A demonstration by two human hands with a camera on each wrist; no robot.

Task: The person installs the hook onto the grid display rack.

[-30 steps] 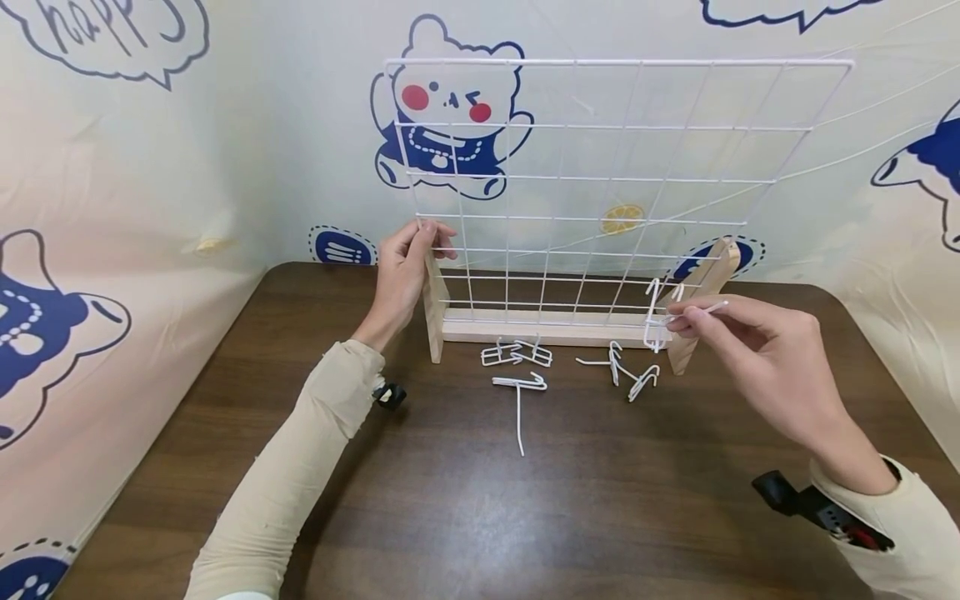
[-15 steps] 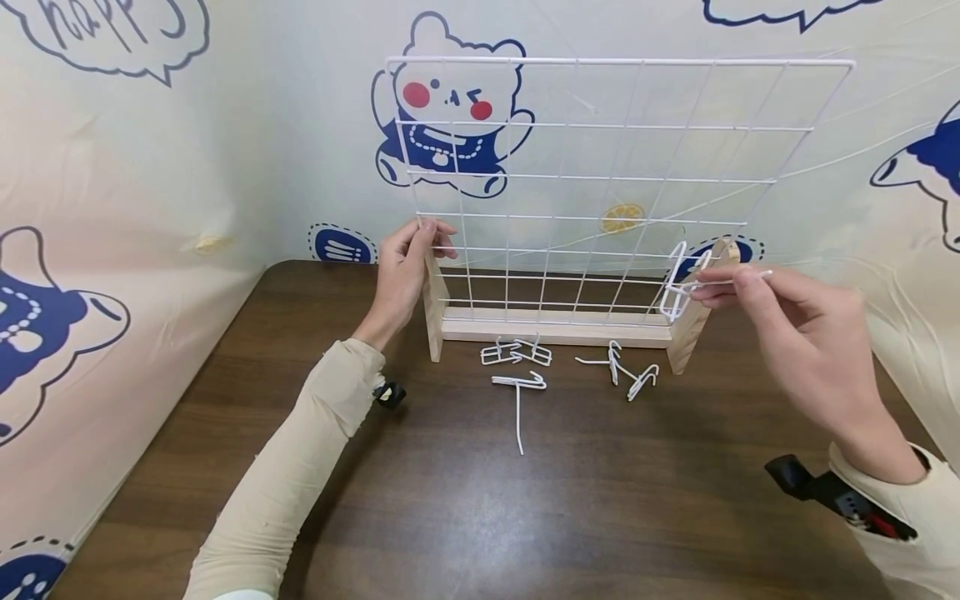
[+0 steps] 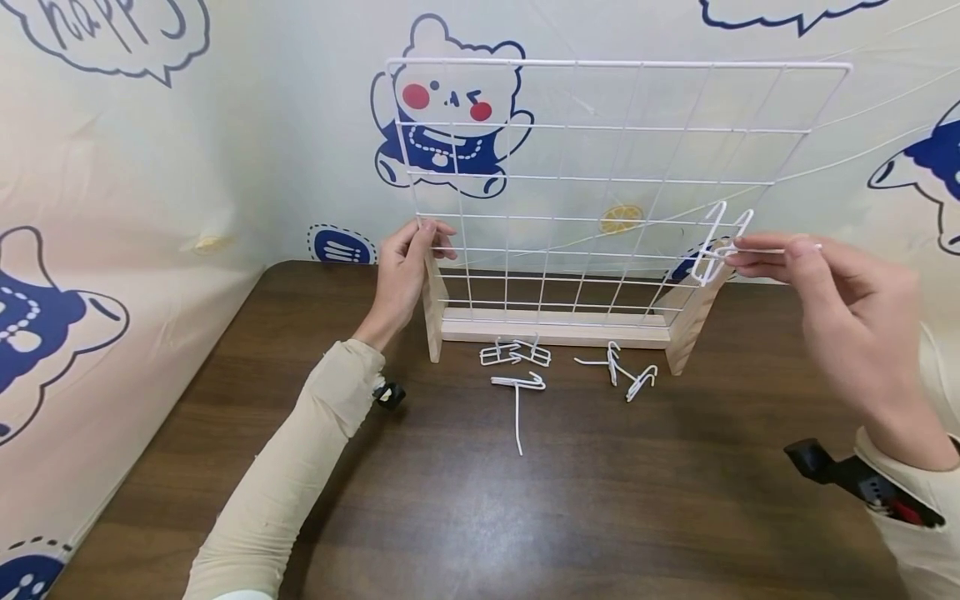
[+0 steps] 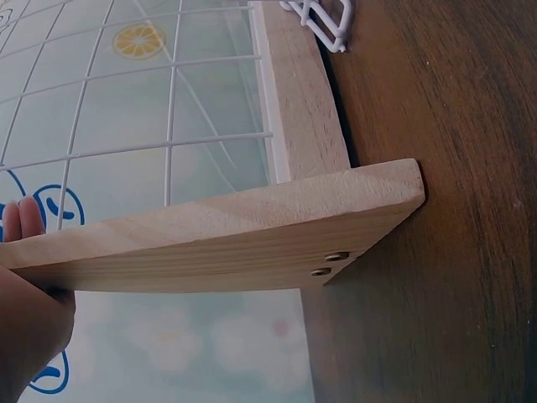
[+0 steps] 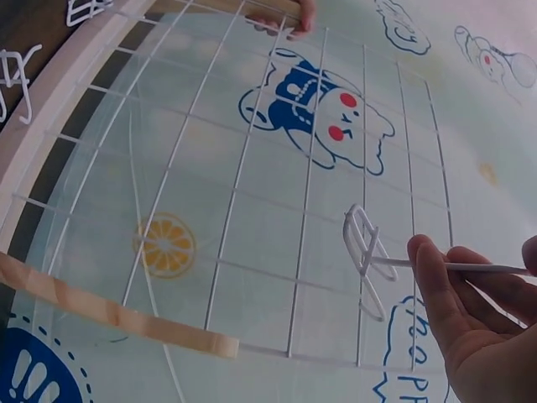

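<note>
A white wire grid (image 3: 558, 177) stands upright in a wooden stand on the table. My left hand (image 3: 401, 275) grips the top of the stand's left side piece (image 3: 434, 317), at the grid's edge; in the left wrist view, that side piece (image 4: 235, 227) hides part of the hand. With my right hand (image 3: 855, 308) I pinch the straight prong of a white wire hook (image 3: 705, 265). Its bent hanging end points toward the grid, in front of the right side piece (image 3: 690, 321). Seen from the right wrist, the hook (image 5: 363, 260) overlaps the wires; contact is unclear.
Several loose white hooks lie before the stand: a T-shaped one (image 3: 518, 408), a tangled pair (image 3: 534, 356), and two more at right, one of them this hook (image 3: 641, 384). A patterned cloth (image 3: 247, 167) hangs behind the brown table (image 3: 450, 517).
My right hand has carried the hook up and to the right, from low by the grid's bottom to the right side piece's top. My left hand keeps its grip.
</note>
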